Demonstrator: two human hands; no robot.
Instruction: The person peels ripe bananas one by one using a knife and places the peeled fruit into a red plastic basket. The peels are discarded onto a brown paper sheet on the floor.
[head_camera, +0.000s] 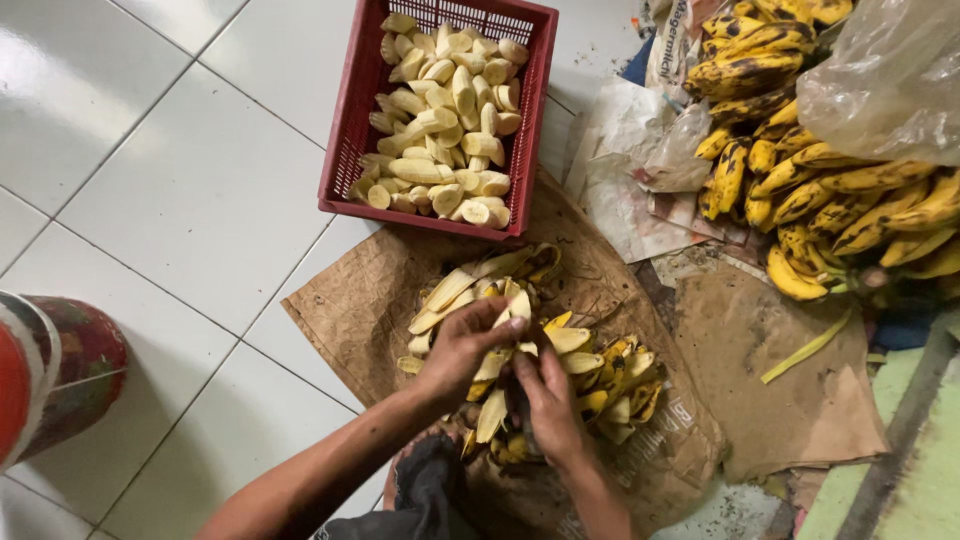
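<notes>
A: Banana (512, 312) in the head view, where's it sit?

B: Btwn both hands, over the peel pile (590, 375), just above the brown paper (350, 310) on the floor. It's half stripped, pale flesh showing at the top.

A: Left hand (462, 350)?

B: Closed round the banana from the left, fingers curled, thumb up near the tip.

A: Right hand (548, 400)?

B: Also curled shut, pinching at the lower part of the same banana w/ a strip of peel. Can't tell exactly which bit it grips, fingers hide it.

A: What's around?

B: Red crate (350, 130) at top centre, on the white tile floor (200, 180), touching the paper's far edge. It's full of peeled bananas (445, 120), cream-coloured. Unpeeled bunches (820, 190), yellow w/ black blotches, heaped at right, well apart from the hands. Clear plastic bag (890, 70) lies over them at top right. One loose peel strip (805, 348) on the paper at right. Red patterned container (50, 370) at the left edge, on the tiles.
</notes>
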